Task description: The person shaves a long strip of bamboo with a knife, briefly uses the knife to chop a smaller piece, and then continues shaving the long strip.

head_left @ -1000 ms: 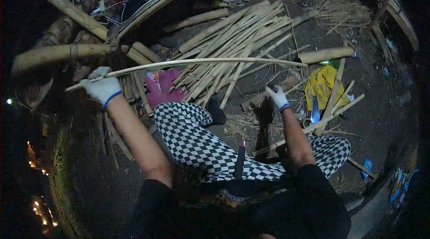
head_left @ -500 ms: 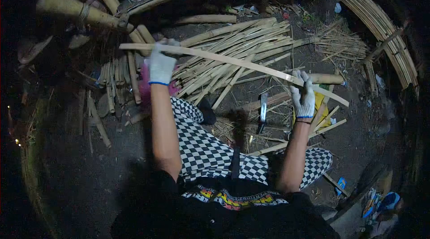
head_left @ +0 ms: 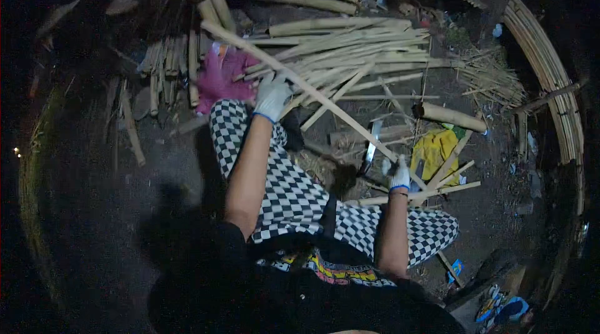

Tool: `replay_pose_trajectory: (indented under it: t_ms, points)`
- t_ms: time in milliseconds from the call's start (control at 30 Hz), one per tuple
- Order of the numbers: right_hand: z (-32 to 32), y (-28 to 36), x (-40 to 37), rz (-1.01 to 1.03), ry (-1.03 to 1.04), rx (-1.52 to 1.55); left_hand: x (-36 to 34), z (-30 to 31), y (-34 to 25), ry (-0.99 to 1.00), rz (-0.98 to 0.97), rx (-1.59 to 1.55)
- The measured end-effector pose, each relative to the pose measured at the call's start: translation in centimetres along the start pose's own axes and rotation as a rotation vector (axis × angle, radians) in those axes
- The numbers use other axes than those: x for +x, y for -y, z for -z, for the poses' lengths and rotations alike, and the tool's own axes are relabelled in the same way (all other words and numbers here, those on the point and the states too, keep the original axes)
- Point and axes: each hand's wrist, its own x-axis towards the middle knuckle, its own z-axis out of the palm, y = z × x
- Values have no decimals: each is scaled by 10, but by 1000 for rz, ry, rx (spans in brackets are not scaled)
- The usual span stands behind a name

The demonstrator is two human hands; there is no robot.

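Observation:
A long, pale bamboo strip runs slantwise in front of me, from upper left down to lower right. My left hand, in a white knit glove with a blue cuff, is closed on its upper part. Near the strip's lower end my right hand, gloved the same way, has its fingers curled around it. Just behind the strip, close to my right hand, lies a large knife with a shiny blade. Beyond my left hand spreads a heap of split bamboo strips.
A pink plastic bag lies left of my left hand. Right of my right hand are a yellow bag, more bamboo strips and a thick bamboo piece. Short bamboo pieces stand at left; a curved bamboo structure rises at right.
Both hands have come down nearer my lap with the strip, which now slopes more steeply. My left hand has shifted right and my right hand slightly left. The view has tilted a little.

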Motion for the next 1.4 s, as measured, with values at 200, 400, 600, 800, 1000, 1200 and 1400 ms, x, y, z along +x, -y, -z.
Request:
replay_pose_trajectory:
  t_ms: [200,400,600,800,1000,1200,1400]
  points:
    - [46,-18,57,-170,-41,5,-16,-34,-72,-198,408,-332]
    - [-4,-10,24,-10,-145,-27,-16,-21,-68,-304,395,87]
    - [-29,-5,-5,90,-98,14,-5,-5,-47,-186,313,-375]
    - [-41,-2,-10,39,27,14,-5,17,-44,-143,79,-835]
    - [-22,-7,26,-104,200,41,1,41,-57,27,21,-1187]
    - [-51,-1,-4,-13,97,9,-1,42,-74,-346,158,-1165]
    - [-49,-3,2,-30,135,0,-3,24,-96,-462,193,-1181]
